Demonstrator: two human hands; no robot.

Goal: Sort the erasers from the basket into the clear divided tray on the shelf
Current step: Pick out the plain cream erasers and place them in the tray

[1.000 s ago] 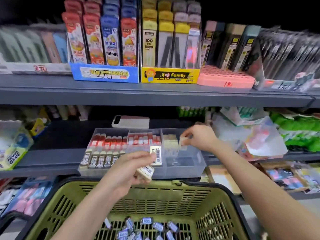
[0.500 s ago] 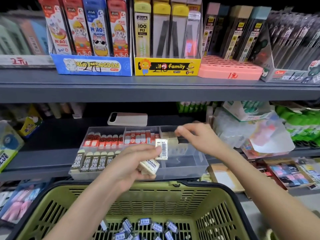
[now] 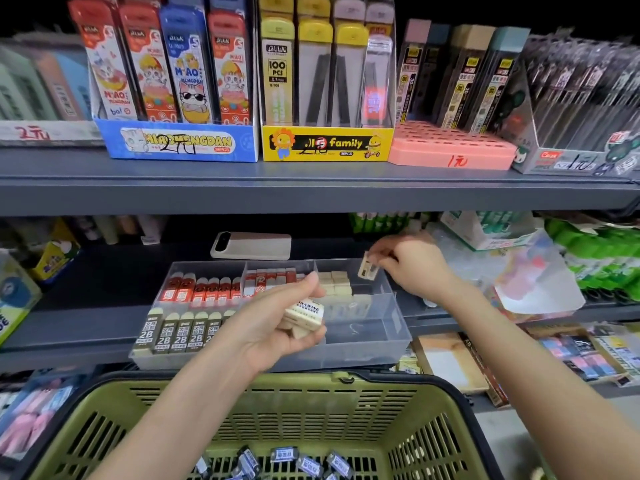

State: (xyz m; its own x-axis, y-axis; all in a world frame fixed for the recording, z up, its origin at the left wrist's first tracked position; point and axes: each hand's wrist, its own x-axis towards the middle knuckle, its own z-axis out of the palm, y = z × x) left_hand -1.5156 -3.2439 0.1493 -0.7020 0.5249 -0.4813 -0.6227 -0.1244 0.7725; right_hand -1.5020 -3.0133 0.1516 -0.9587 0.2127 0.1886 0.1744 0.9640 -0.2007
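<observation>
A clear divided tray (image 3: 398, 336) sits on the lower shelf, holding red-sleeved erasers (image 3: 204, 287), 2B erasers (image 3: 180, 332) and cream erasers (image 3: 334, 282). My left hand (image 3: 277, 323) hovers over the tray's front, shut on a small stack of cream erasers (image 3: 306, 315) marked DRAWING. At the tray's back right corner my right hand (image 3: 412, 263) pinches a single cream eraser (image 3: 367, 270) above the rim. The green basket (image 3: 263, 407) stands below, with several dark-wrapped erasers (image 3: 284, 455) on its floor.
A white phone (image 3: 251, 245) lies on the shelf behind the tray. Plastic bags of goods (image 3: 533, 282) crowd the shelf to the right. The upper shelf (image 3: 311, 192) carries boxes of pencil leads. Glue packs (image 3: 14, 299) sit at the far left.
My right hand took one eraser from the stack in my left hand and carried it to the tray's back right corner. The left hand stayed over the tray with the rest.
</observation>
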